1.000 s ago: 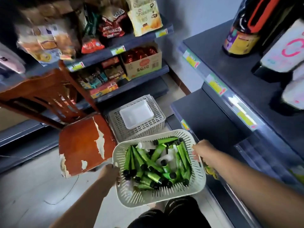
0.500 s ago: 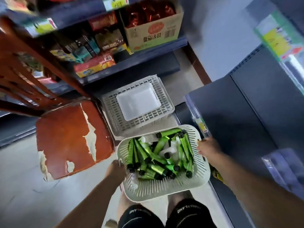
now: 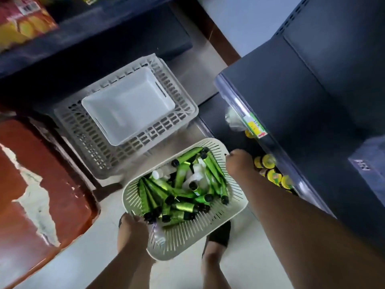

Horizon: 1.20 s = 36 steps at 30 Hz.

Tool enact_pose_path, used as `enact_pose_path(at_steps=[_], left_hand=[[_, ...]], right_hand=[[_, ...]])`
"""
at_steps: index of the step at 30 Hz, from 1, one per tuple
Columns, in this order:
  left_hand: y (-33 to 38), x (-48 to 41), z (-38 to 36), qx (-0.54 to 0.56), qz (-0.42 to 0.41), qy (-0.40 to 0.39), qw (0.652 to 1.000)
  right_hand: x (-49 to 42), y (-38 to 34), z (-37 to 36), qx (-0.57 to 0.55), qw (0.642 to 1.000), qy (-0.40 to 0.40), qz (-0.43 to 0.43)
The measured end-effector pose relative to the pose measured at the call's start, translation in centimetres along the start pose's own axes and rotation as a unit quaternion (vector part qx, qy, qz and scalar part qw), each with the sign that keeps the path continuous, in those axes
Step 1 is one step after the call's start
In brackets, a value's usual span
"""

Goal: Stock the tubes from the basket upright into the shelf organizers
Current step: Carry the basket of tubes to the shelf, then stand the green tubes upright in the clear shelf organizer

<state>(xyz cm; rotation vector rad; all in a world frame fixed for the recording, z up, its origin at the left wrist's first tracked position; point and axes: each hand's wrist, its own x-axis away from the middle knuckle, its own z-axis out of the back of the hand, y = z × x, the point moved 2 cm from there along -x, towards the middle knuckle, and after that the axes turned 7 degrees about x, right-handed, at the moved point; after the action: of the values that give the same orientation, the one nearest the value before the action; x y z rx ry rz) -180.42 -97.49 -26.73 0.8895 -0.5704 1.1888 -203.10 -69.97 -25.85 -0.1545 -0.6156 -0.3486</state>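
A cream slotted basket [image 3: 235, 202] hangs low over the floor, full of several green tubes [image 3: 183, 174] with black caps and a few white tubes [image 3: 198, 176]. My left hand [image 3: 132, 228] grips its near-left rim. My right hand [image 3: 239, 163] grips the far-right rim, beside the dark shelf [image 3: 291, 105]. A white bin [image 3: 129, 105] sits inside a grey slotted crate [image 3: 87, 134] on the floor beyond the basket.
A worn red-brown chair seat [image 3: 41, 184] stands at the left. Yellow-lidded jars [image 3: 270, 172] line the lower right shelf under its edge. A dark shelf with snack packs [image 3: 23, 24] runs along the top left. My foot [image 3: 216, 245] is under the basket.
The basket has come down toward the floor, still held by both hands, and my view has tilted further downward. The crate and chair now appear larger and closer.
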Motion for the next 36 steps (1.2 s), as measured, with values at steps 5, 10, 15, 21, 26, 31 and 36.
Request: enact_pose_path(at_steps=[5,10,15,21,26,31,36], left_hand=[[-4.2,-7.9,-3.1,-0.001,0.034,0.005,0.999],[-2.3,-11.0,-4.0,0.035,0.016,0.041,0.998],[-2.4,-13.0,-6.8,0.128,0.008,0.049,0.99],[-3.3,-18.6,-9.5,0.089,-0.032,0.089,0.991],[-2.2,-16.0,-9.5,0.047,-0.064,0.121,0.989],[-0.9,-10.4,-11.0,-0.104,-0.3,0.12,0.941],[2.0,-13.9,-14.3,-0.272,-0.498,0.011,0.823]], right_hand=[[-2.7,-1.3,-4.4,0.022,0.998,0.031,0.058],[-5.5,-2.4,-7.0,0.023,0.994,0.063,0.087],[-8.3,-3.0,-9.9,-0.005,0.993,0.088,0.083],[-8.9,-4.8,-14.5,-0.088,0.978,0.168,0.091],[-6.2,-2.1,-17.3,-0.11,0.959,0.213,0.154],[-1.6,3.0,-21.2,-0.059,0.954,0.221,0.193],[-2.5,2.3,-22.7,0.005,0.951,0.201,0.237]])
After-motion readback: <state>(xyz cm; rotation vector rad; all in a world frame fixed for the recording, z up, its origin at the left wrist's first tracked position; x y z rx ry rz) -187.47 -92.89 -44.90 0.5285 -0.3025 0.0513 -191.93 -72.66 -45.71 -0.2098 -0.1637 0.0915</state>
